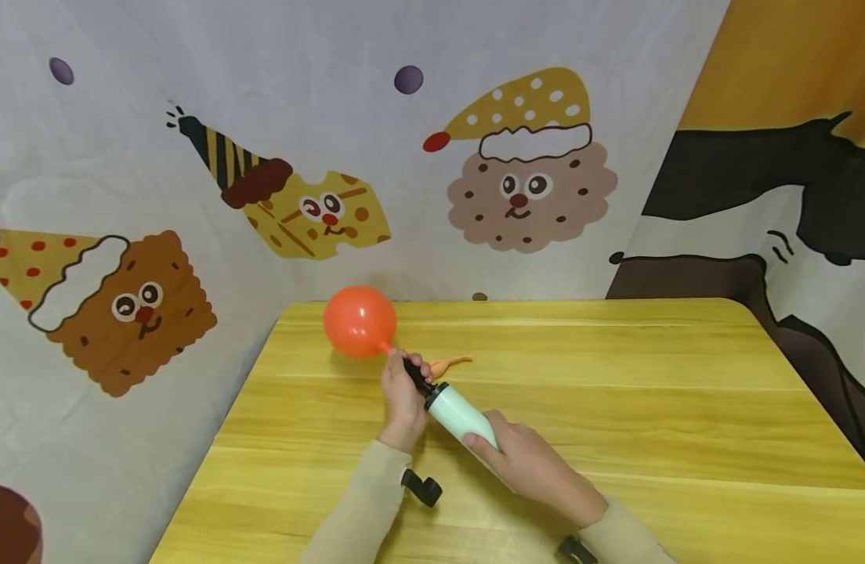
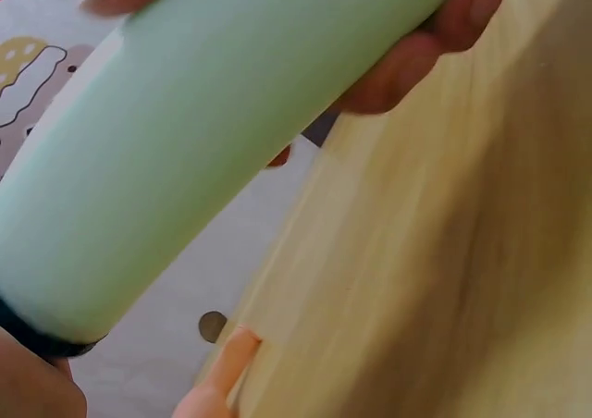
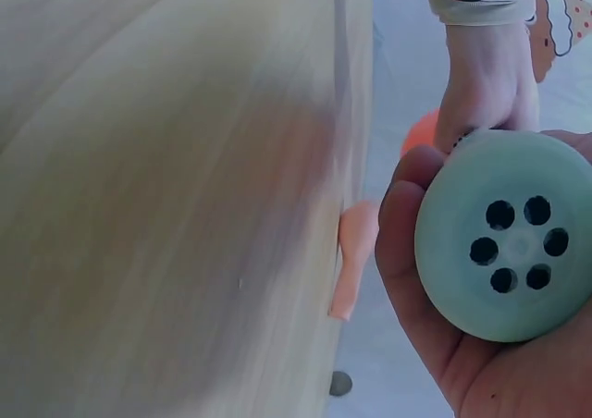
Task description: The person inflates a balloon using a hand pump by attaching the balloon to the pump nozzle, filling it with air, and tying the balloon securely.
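A small orange-red balloon (image 1: 360, 321), partly inflated, sits at the tip of a hand balloon pump with a black front end and a pale green barrel (image 1: 464, 415). My left hand (image 1: 403, 398) grips the black front end, with the balloon's neck at its fingers. Around the barrel's rear part curls my right hand (image 1: 531, 458). In the right wrist view the round end cap (image 3: 518, 288) with several holes faces the camera, cradled in the right palm. The pump slants over the table, front end toward the far left.
A flat, uninflated peach balloon (image 1: 448, 365) lies on the wooden table (image 1: 651, 407), just beyond the pump. Behind the table's far edge hangs a cloth backdrop (image 1: 320, 70) printed with cartoon snacks. Each wrist wears a black camera mount (image 1: 422, 487).
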`<state>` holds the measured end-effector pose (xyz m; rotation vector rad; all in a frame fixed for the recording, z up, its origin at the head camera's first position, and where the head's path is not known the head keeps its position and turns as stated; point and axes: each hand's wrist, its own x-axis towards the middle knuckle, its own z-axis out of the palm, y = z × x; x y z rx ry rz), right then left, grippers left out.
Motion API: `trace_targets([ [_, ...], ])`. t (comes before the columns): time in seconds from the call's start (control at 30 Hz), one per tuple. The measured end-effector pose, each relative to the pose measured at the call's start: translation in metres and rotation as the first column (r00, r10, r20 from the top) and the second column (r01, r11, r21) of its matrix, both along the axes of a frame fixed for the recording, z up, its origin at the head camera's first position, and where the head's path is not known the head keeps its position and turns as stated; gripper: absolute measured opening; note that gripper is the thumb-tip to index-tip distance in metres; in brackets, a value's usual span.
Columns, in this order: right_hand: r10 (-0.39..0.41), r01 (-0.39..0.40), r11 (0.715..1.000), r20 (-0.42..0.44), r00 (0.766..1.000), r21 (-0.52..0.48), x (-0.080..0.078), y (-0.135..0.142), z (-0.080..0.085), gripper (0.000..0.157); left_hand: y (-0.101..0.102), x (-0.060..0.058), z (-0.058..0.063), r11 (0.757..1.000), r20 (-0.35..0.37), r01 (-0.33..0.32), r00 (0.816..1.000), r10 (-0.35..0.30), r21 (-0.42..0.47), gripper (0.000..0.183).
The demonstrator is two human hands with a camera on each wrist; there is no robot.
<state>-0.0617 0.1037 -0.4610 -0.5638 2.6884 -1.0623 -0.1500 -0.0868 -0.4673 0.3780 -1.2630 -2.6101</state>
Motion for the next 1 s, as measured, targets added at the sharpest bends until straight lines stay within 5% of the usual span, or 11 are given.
trace_targets([
  [0.43, 0.046, -0.044, 0.998, -0.032, 0.998, 0.035, 0.019, 0.043, 0.01, 0.049, -0.044, -0.025, 0.011, 0.985, -0.01, -0.148, 0.989, 0.149, 0.086, 0.033],
  [1.0, 0.067, -0.066, 0.997, -0.025, 0.997, 0.039, 0.015, 0.021, -0.002, 0.051, -0.029, -0.011, 0.001, 0.994, -0.007, -0.089, 0.996, 0.09, 0.056, 0.031],
])
